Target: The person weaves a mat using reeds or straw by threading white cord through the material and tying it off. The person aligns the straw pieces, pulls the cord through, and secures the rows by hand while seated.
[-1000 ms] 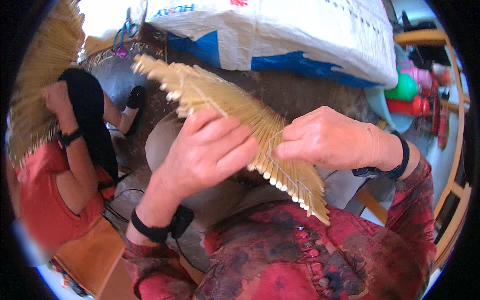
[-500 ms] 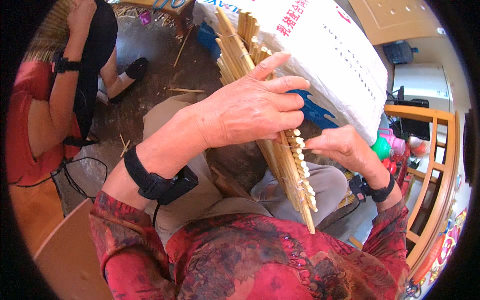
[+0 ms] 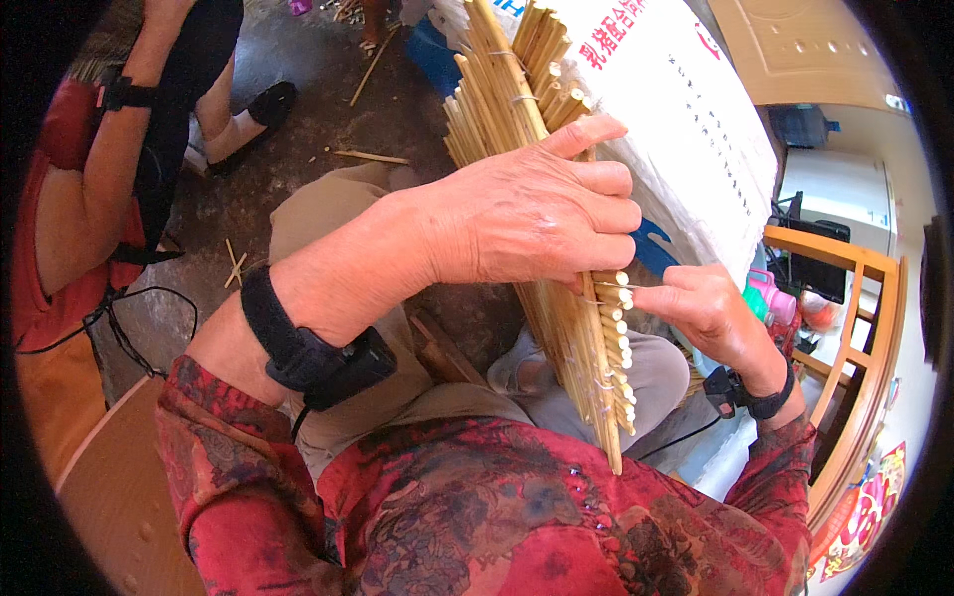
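Observation:
A mat of thin yellowish sticks (image 3: 568, 343), bound in rows with fine thread, stands slanting between my knees, its cut ends facing right. My left hand (image 3: 552, 214) is closed over its middle, the thumb side hidden behind the fingers and sticks. Along the right edge, a fine strand of thread (image 3: 614, 286) lies across the stick ends. The fingers of my right hand (image 3: 701, 313) are pinched together at the outer end of this strand, just beside the mat. One longer stick (image 3: 503, 60) rises along the mat's face near its far end.
A large white printed sack (image 3: 686, 129) stands beyond the mat. At far left sits another person (image 3: 89, 199) in red. Loose sticks (image 3: 370, 157) lie on the dark floor. A wooden frame (image 3: 845, 368) and a pink plastic container (image 3: 778, 301) are at right.
The mat and my left hand appear slightly farther right in the picture. My right hand remains pinched at the thread beside the stick ends. The view has shifted a little.

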